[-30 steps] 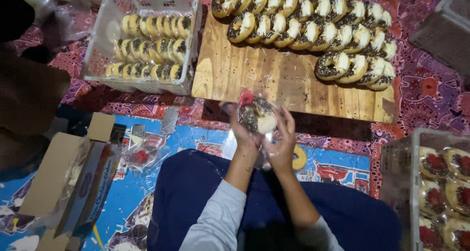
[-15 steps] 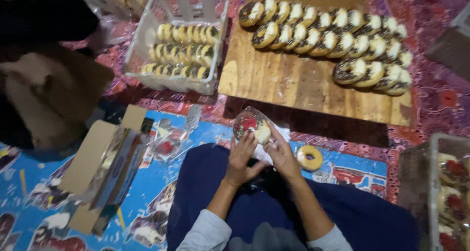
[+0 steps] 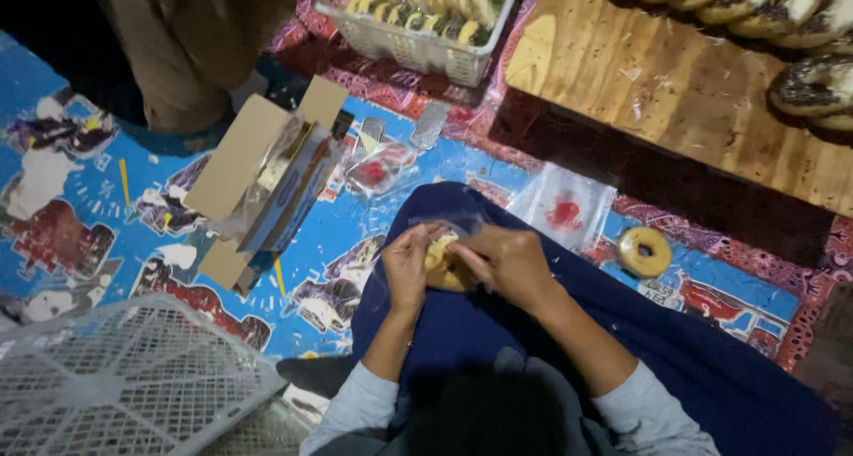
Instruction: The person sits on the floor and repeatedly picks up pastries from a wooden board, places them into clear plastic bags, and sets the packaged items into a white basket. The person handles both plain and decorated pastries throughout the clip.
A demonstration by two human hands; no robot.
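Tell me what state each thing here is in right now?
Left hand: fingers gripping the clear wrap.
Right hand: closed on the pastry.
Pastry: held between both hands, over the lap.
Tape roll: lying flat on the mat.
Cardboard box: open, flaps spread.
White basket: filled with pastries.
Wooden board: pastries along its far edge.

Both hands over a dark blue lap, left hand (image 3: 407,269) and right hand (image 3: 508,262) closed on a bagged pastry (image 3: 442,265), tape roll (image 3: 644,251) on floor mat, wooden surface (image 3: 675,92) with doughnuts
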